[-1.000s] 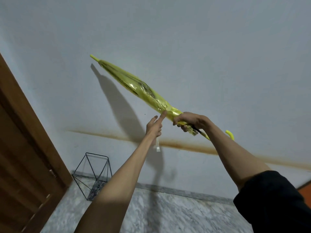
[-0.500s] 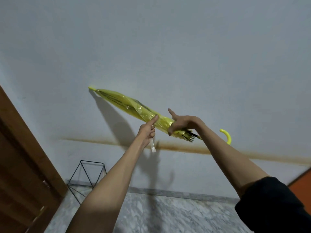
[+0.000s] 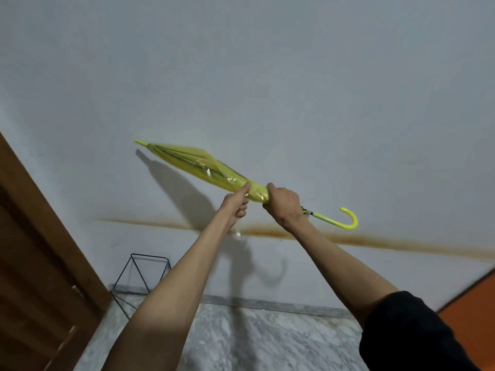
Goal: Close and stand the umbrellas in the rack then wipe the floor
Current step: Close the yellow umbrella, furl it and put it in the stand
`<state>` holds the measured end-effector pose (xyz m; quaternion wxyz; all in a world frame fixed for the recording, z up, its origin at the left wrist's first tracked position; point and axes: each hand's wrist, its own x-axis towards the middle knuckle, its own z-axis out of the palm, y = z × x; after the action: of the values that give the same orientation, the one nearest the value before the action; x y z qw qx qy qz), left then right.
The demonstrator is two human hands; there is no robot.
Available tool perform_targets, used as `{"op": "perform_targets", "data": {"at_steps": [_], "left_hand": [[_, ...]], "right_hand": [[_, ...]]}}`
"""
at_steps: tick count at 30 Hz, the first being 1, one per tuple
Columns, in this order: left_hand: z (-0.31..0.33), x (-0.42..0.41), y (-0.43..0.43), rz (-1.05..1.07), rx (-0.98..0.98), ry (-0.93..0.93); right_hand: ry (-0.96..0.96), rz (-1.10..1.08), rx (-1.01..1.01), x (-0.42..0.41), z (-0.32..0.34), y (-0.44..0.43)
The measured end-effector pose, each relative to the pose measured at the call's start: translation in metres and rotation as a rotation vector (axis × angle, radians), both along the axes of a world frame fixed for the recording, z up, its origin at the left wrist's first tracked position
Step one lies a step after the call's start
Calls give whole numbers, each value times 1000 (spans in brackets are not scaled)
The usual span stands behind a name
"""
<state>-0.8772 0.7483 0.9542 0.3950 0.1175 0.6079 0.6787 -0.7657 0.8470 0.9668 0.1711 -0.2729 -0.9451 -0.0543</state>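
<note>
A folded yellow see-through umbrella (image 3: 198, 167) is held out in front of the white wall, tip up-left, hooked yellow handle (image 3: 348, 219) down-right. My right hand (image 3: 284, 203) grips the gathered canopy near its lower end. My left hand (image 3: 237, 203) has curled fingers and pinches the umbrella's closing strap, the thumb pressed against the canopy; a white strap end (image 3: 237, 232) hangs below it. The black wire umbrella rack (image 3: 146, 274) stands on the floor by the wall, partly hidden behind my left forearm.
A brown wooden door (image 3: 34, 263) fills the left edge beside the rack. Grey marble floor (image 3: 267, 341) runs along the wall's foot. A brown stain band (image 3: 375, 241) crosses the wall. An orange surface (image 3: 474, 306) shows at the right edge.
The umbrella has swung lower, its tip dropping toward level. My right hand has closed fully round the canopy's end, and my left hand has shifted closer to it.
</note>
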Motion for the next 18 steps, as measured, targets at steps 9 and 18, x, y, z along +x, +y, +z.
{"op": "perform_targets", "data": {"at_steps": [9, 18], "left_hand": [[-4, -2, -16, -64, 1, 185], [-5, -3, -34, -145, 150, -44]], "right_hand": [[-71, 1, -769, -7, 33, 26], [-533, 129, -1544, -11, 51, 17]]}}
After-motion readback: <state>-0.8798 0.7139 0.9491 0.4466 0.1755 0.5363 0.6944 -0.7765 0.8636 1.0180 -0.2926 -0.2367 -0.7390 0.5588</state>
